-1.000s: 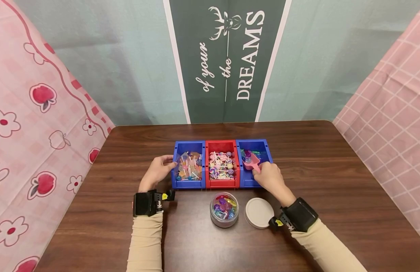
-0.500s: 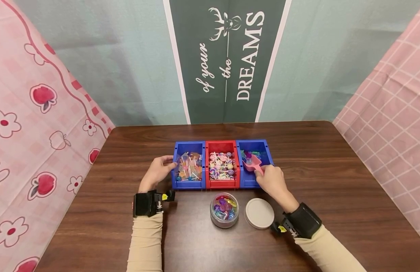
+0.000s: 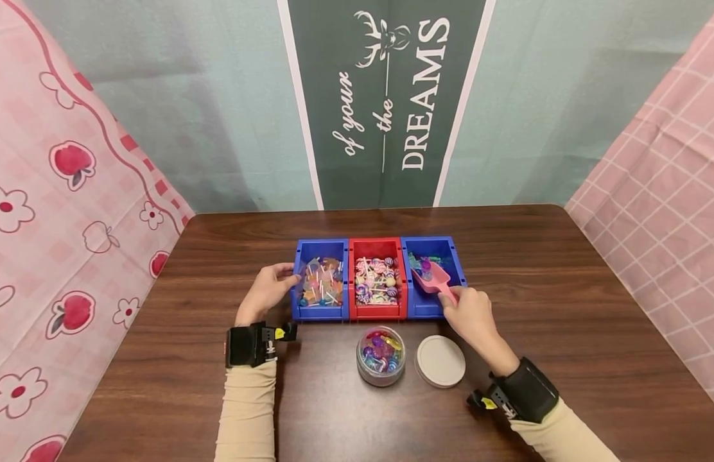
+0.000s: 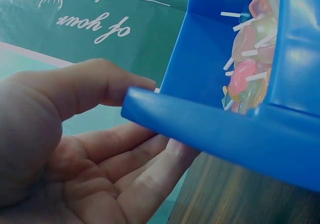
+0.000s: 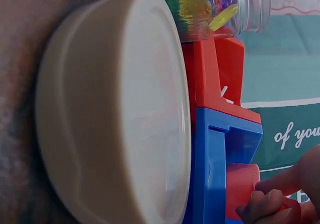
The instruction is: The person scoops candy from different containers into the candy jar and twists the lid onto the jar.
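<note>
My right hand (image 3: 469,314) pinches the handle of a pink scoop (image 3: 435,280), tilted inside the right blue bin (image 3: 427,309). Purple and clear pieces lie at the scoop's front, beside blue-green ones in the bin. My left hand (image 3: 266,293) holds the side wall of the left blue bin (image 3: 321,314); in the left wrist view, its thumb and fingers (image 4: 135,159) lie on either side of the wall's edge. That bin contains small translucent lollipops (image 4: 247,74). In the right wrist view, the scoop (image 5: 241,184) shows red-pink beside the fingers, partly hidden by the bin.
Between the blue bins stands a red bin (image 3: 377,312) of swirled lollipops. In front are an uncapped clear jar (image 3: 381,378) of colourful pieces and a pale round lid (image 3: 441,361) on the brown table (image 3: 334,410). Fabric hangings (image 3: 235,115) surround the table.
My right hand has drawn back toward the front right, bringing the pink scoop slightly forward inside the right bin. My left hand, the jar and the lid have stayed in place.
</note>
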Demonstrator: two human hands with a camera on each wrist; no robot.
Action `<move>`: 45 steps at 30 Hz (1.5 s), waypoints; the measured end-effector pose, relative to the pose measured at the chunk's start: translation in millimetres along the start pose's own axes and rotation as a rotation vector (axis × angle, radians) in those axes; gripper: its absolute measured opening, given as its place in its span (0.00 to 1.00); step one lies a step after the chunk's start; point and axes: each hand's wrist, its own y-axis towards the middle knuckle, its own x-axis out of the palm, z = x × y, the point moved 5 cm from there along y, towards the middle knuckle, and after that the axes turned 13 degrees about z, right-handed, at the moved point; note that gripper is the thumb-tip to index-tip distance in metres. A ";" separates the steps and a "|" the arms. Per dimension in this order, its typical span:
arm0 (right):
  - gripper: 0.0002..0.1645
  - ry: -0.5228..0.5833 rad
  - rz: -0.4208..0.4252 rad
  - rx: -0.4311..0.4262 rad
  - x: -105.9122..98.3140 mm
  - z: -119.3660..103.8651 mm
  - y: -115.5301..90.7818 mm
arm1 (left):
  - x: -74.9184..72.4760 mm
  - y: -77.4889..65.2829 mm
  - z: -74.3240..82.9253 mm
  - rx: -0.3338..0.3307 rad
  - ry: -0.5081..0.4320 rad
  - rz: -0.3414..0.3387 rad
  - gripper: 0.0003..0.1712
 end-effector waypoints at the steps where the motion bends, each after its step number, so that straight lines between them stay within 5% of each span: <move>1: 0.14 0.002 0.010 -0.007 -1.2 0.1 -0.7 | -0.1 0.0 0.2 0.000 0.000 0.000 0.26; 45: 0.11 0.079 0.067 -0.019 -14.2 9.5 -9.0 | -1.1 -0.9 0.8 -0.012 0.017 -0.003 0.25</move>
